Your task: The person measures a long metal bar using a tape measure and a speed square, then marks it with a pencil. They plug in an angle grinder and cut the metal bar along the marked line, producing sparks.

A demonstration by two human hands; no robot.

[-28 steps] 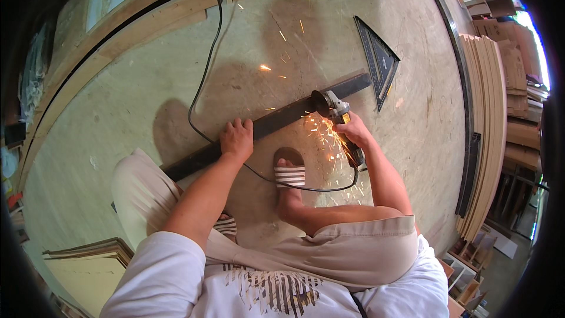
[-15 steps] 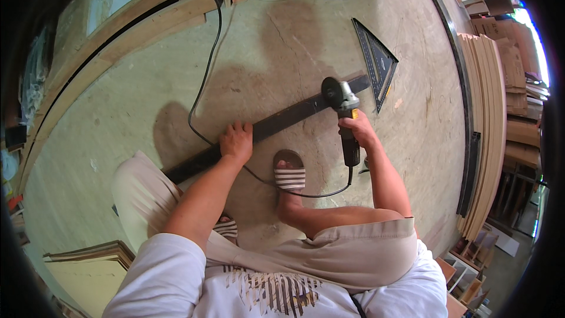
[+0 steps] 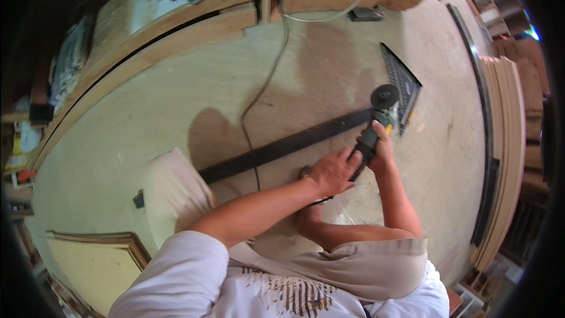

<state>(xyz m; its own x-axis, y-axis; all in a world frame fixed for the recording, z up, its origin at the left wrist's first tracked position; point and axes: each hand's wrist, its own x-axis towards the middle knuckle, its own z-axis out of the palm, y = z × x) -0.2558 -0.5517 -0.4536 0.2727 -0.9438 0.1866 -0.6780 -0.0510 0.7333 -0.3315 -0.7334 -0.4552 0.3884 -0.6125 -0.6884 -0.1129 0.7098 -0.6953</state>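
My right hand [image 3: 383,152] is wrapped round the body of an angle grinder [image 3: 368,140], its disc [image 3: 384,98] pointing away from me. At the rear of the grinder body, my left hand [image 3: 333,172] has its fingers and thumb closed about the casing. A long black metal bar [image 3: 282,146] lies slantwise on the floor, its left end hidden behind my knee. The disc sits close to the bar's far right end; whether they touch I cannot tell. Beyond the grinder is a black triangular speed square [image 3: 406,85], partly covered by the grinder head.
A black power cord [image 3: 243,121] runs over the floor and the bar. Wooden framing [image 3: 170,41] stands at upper left. Stacked boards [image 3: 503,141] and a long black bar [image 3: 471,53] lie along the right. Pale panels [image 3: 88,259] rest at lower left.
My left hand has left the bar and moved right onto the grinder's rear. The grinder has turned, its rear now tilted toward my left. The whole view has shifted somewhat.
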